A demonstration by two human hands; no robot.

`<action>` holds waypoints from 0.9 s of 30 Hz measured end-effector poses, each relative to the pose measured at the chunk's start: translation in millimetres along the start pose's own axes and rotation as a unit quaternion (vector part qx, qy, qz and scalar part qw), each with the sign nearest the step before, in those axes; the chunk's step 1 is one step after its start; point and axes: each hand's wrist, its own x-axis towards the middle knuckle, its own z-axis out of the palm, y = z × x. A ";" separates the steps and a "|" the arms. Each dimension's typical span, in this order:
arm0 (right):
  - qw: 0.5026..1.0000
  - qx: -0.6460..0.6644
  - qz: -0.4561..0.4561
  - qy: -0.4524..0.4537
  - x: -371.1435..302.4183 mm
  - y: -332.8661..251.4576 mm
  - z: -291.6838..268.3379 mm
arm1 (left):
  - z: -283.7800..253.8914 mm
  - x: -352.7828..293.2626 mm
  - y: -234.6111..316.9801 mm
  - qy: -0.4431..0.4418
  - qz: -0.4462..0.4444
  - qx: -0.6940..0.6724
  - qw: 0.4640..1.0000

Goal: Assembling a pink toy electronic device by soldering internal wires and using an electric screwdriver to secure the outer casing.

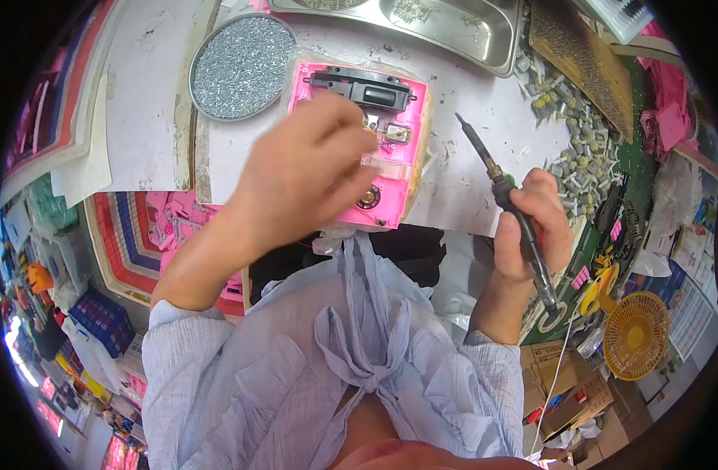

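Over a pink plastic housing (390,205) hovers my left hand (308,168), its fingers curled together and slightly blurred. Whatever they pinch, if anything, is hidden. The housing lies open on the worktable, showing a black slotted part (367,92) along its far end, a small metal-framed piece (397,133) and a round black part (369,197). My right hand (535,227) is wrapped round a dark electric screwdriver (523,223), held right of the housing. Its bit points up and left, away from the housing; a ring shows at its rear end.
A round metal tray of small screws (244,66) stands left of the housing. Beyond it is a steel compartment tray (453,31). Many small grey-white parts (570,133) lie heaped at right, near a brown board (582,63). A yellow fan (636,335) stands lower right; pink pieces (175,219) fill a striped bin.
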 end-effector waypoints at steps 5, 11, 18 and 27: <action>1.000 0.020 0.005 0.017 0.7 0.0 3.5 | 24.4 1.4 -0.8 -0.068 0.036 0.035 0.996; 0.981 0.104 0.146 0.075 -14.9 -8.9 16.4 | 11.9 7.3 -12.4 -0.077 -0.111 -0.168 0.976; 0.975 0.133 0.165 0.066 -15.1 -11.9 9.6 | 11.4 7.4 -21.9 -0.105 -0.054 -0.173 0.978; 0.973 0.113 0.193 0.064 -36.1 -18.8 -1.9 | 13.2 5.8 -26.1 -0.093 -0.018 -0.147 0.985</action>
